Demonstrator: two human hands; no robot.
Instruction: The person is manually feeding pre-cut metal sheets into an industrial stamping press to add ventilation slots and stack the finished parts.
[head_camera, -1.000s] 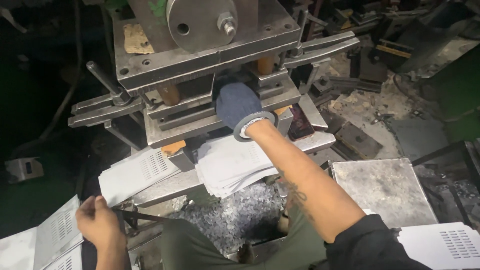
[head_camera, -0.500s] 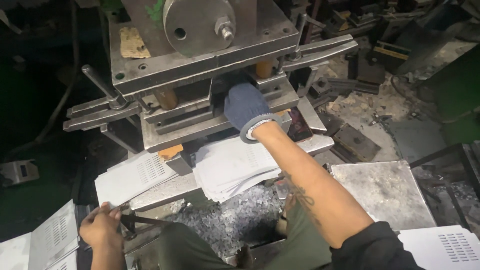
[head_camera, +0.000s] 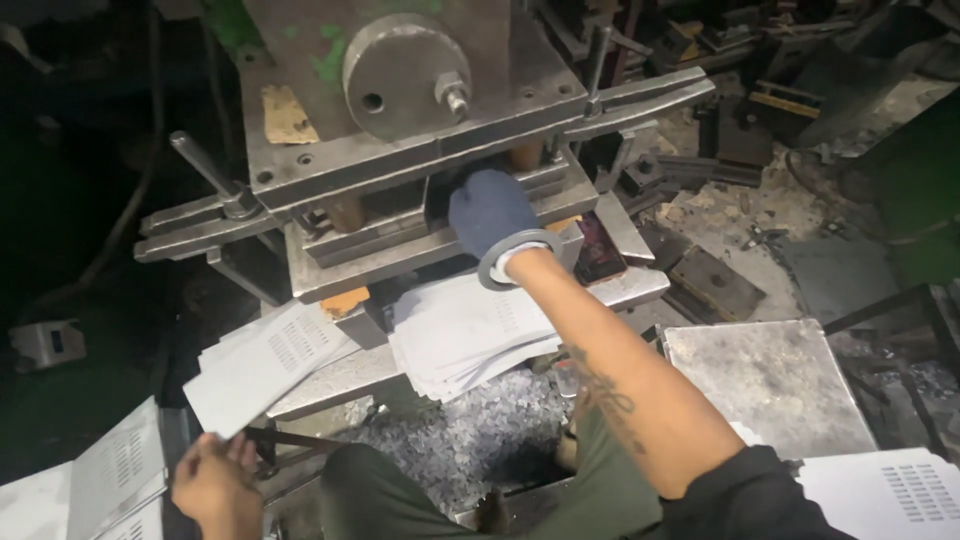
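Note:
My right hand (head_camera: 487, 212), in a dark blue glove, reaches into the gap of the steel press (head_camera: 420, 150), between the upper block and the lower die; what its fingers hold is hidden. Just below that arm lies a stack of white punched sheets (head_camera: 460, 335) on the press table. My left hand (head_camera: 212, 485), bare, is low at the left, closed on a dark thin lever (head_camera: 290, 440) near another pile of white sheets (head_camera: 262, 362).
More perforated white sheets lie at the bottom left (head_camera: 90, 480) and bottom right (head_camera: 890, 495). A grey steel plate (head_camera: 765, 385) sits to the right. Metal scrap chips (head_camera: 470, 440) cover the floor under the press. Dark die blocks (head_camera: 710, 285) clutter the right.
My right hand has gone deeper into the press gap. My left hand on the lever has dropped lower in view, and the camera has tilted slightly.

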